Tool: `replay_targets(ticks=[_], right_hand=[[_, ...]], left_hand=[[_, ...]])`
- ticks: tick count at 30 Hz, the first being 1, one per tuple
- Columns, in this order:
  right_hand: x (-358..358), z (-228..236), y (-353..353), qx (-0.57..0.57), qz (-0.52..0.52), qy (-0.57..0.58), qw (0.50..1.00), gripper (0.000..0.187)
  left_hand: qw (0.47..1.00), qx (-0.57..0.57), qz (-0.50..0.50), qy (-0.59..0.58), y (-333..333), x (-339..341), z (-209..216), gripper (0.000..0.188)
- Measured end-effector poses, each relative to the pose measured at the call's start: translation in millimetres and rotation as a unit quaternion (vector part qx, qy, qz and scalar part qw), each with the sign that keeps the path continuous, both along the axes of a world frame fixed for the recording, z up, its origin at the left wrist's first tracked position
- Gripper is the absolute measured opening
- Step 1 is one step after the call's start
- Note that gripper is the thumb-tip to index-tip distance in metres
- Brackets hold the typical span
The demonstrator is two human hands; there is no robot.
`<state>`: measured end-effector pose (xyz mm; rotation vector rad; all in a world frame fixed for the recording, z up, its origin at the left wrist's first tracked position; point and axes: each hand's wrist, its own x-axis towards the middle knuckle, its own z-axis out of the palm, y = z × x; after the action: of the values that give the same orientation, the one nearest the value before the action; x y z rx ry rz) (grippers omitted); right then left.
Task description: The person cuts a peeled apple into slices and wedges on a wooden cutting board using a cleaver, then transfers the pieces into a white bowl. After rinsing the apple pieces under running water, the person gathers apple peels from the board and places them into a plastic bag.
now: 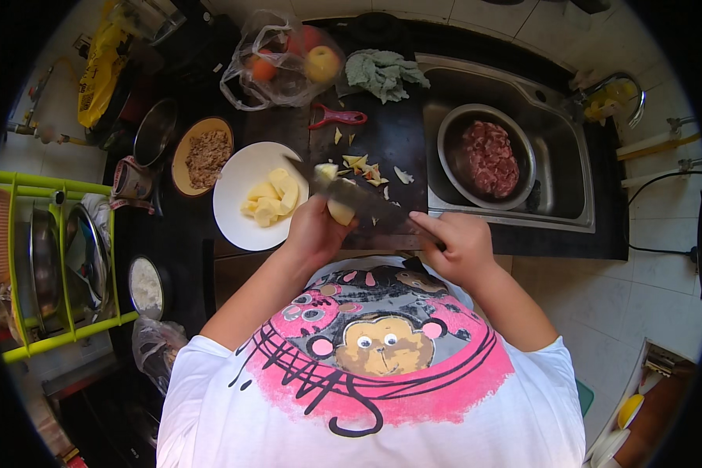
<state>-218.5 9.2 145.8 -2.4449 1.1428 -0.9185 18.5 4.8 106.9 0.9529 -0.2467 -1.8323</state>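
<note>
From the head camera, looking straight down past my white shirt with its pink cartoon print: my left hand [313,228] is curled around a pale, peeled potato [340,210], gripping it from the left and holding it up over the near edge of the dark cutting board [390,140]. My right hand [459,246] is clenched around the handle of a broad, dark-bladed kitchen knife [351,195], whose blade runs leftward across the top of the potato, its tip reaching toward the round white plate [238,214].

That plate sits just left of the board and already carries a heap of pale yellow potato chunks [271,199]. Scraps of peel [363,168] lie scattered on the board, with a red-handled peeler [337,118] beyond them. To the right, a steel bowl of raw red meat [487,158] rests in the metal sink [558,132].

I judge I am midway through slicing the potato into pieces, with a good part of it uncut. The next cut calls for keeping my left fingertips clear of the edge and steering the freed piece onto the plate.
</note>
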Motion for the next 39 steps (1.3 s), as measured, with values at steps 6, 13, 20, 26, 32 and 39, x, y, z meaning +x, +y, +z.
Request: replay_targets(ticks=[6,13,20,26,32,39], right_hand=[[8.5,10.1,6.6,-0.068,0.055,0.030,0.996,0.044],[10.9,13.5,11.8,-0.083,0.066,0.036,0.994,0.047],[9.0,15.8,16.4,-0.081,0.068,0.040,0.994,0.047],[5.9,9.6,18.3,-0.100,0.050,0.062,0.992,0.046],[4.1,4.0,18.5,-0.095,0.040,0.076,0.992,0.045],[4.6,4.2,19.1,-0.086,0.028,0.081,0.993,0.044]], left_hand=[[0.995,0.079,0.007,0.066,2.3,15.4,-29.0,0.046],[0.983,-0.010,-0.066,0.173,13.4,15.5,-0.7,0.048],[0.997,-0.055,0.002,-0.062,16.3,7.9,7.5,0.051],[0.967,0.042,-0.061,0.242,18.7,14.0,24.5,0.039],[0.948,-0.069,-0.058,0.305,9.0,17.0,-22.5,0.041],[0.938,-0.198,-0.089,0.271,6.4,27.0,-58.2,0.034]])
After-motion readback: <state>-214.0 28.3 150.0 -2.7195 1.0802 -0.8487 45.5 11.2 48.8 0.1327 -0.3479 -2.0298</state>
